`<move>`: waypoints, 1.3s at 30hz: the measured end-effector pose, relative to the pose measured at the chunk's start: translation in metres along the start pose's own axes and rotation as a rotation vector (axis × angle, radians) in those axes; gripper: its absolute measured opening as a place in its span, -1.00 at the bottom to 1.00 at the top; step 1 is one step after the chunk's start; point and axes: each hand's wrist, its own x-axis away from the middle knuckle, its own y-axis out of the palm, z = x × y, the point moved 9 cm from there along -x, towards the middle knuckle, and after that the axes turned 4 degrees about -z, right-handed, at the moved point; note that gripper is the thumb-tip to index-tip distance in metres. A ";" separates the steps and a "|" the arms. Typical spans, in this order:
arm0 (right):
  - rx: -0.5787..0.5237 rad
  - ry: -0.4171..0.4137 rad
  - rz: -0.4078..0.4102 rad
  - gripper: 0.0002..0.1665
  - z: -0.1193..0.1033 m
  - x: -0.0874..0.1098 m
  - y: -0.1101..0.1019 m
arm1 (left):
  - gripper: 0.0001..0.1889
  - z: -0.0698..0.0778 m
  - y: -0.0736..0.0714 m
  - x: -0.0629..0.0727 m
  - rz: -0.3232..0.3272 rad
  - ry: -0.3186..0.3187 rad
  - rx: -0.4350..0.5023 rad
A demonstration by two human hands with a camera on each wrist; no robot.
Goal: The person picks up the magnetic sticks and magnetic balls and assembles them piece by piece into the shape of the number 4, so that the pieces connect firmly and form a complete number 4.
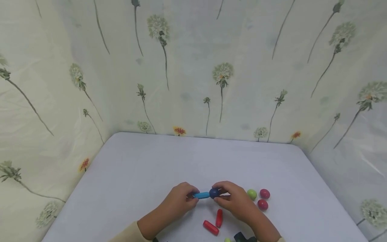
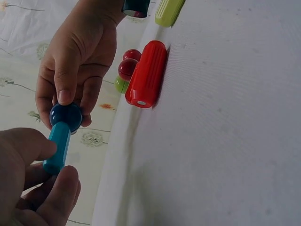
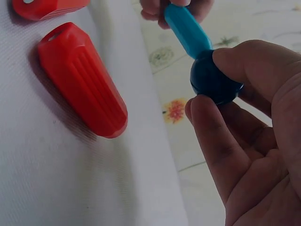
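Over the white table my left hand (image 1: 182, 198) pinches a light-blue faceted plastic rod (image 2: 59, 147) between thumb and fingers. A glossy dark-blue ball (image 3: 212, 79) is held in the thumb and fingertips of my right hand (image 1: 234, 198). Rod and ball meet end to end, the rod's right end right at the ball in the head view. Below the hands lie two red grooved rods, one slanted (image 1: 211, 228) and one more upright (image 1: 219, 218). In the right wrist view, the nearer red rod (image 3: 83, 80) shows a hole in its end.
Beyond the right hand lie a green ball (image 1: 252, 194) and two dark-red balls (image 1: 264, 193). A yellow-green rod (image 2: 168, 11) lies past the red ones. The white table (image 1: 145, 161) is backed by a flower-print cloth (image 1: 187, 67). A dark object (image 1: 241, 237) shows by the right forearm.
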 end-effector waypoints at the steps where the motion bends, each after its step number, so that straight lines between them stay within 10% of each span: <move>1: -0.001 0.004 0.013 -0.59 0.000 0.001 -0.002 | -0.75 -0.002 0.001 -0.001 0.003 -0.003 0.007; 10: -0.074 0.059 0.151 -0.57 -0.004 0.015 -0.032 | -0.75 -0.006 0.015 -0.032 -0.006 -0.020 0.002; 32: -0.207 -0.099 0.317 -0.56 -0.020 0.048 -0.074 | -0.56 0.089 0.088 -0.094 -0.211 0.135 -0.094; 39: -0.237 -0.130 0.302 -0.60 -0.021 0.049 -0.075 | -0.35 0.098 0.112 -0.097 -0.335 0.128 -0.268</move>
